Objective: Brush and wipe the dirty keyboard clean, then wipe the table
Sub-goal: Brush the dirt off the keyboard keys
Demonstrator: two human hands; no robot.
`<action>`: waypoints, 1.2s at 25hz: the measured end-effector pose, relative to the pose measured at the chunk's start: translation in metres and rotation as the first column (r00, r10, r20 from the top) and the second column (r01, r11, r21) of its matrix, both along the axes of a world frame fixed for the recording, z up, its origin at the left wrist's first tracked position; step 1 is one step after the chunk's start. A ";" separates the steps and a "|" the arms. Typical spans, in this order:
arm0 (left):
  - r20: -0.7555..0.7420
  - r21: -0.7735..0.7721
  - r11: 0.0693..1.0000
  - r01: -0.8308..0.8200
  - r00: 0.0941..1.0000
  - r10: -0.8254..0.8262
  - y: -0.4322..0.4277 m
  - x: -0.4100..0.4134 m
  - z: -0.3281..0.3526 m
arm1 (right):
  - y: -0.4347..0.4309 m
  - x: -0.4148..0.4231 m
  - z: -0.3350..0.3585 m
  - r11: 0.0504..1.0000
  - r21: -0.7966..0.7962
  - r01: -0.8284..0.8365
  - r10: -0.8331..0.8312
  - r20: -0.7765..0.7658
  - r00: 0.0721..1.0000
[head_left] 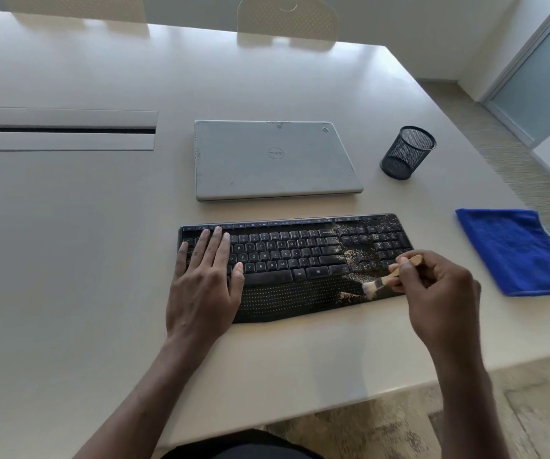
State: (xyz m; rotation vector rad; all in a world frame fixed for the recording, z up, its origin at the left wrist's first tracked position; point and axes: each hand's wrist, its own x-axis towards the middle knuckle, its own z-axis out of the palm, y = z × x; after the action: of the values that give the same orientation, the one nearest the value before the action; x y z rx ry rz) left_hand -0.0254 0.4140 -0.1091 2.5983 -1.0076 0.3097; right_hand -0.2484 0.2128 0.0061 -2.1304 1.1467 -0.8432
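Note:
A black keyboard (300,256) with a palm rest lies on the pale table (68,243). Sandy crumbs cover its right side, around the number pad and the right end of the palm rest. My left hand (205,279) rests flat on the keyboard's left keys, fingers straight. My right hand (432,293) pinches a small wooden-handled brush (389,278). Its pale bristles touch the right end of the palm rest, among the crumbs. A folded blue cloth (515,250) lies on the table to the right of the keyboard.
A closed grey laptop (273,160) lies just behind the keyboard. A black mesh pen cup (406,152) stands to its right. A cable slot (61,130) runs across the table at left. The table's right edge passes close to the cloth. Two chairs (287,21) stand at the far side.

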 end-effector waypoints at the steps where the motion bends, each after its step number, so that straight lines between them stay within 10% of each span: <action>1: 0.000 -0.003 1.000 0.001 1.000 -0.001 0.000 0.000 0.000 | -0.001 -0.001 0.002 1.000 -0.010 -0.007 0.007 0.012 1.000; 17: 0.002 -0.002 1.000 0.004 1.000 -0.004 0.000 -0.001 0.001 | 0.011 -0.004 0.001 0.921 0.198 -0.336 0.352 -0.054 0.934; 30: 0.002 -0.001 1.000 0.003 1.000 -0.003 0.000 0.000 0.001 | 0.011 -0.011 0.004 0.960 0.042 -0.277 0.278 -0.006 0.961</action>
State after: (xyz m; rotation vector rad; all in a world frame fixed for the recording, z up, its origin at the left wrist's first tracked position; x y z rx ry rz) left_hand -0.0258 0.4136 -0.1076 2.5962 -1.0113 0.3120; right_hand -0.2590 0.2234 0.0098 -2.1980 0.8354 -0.6732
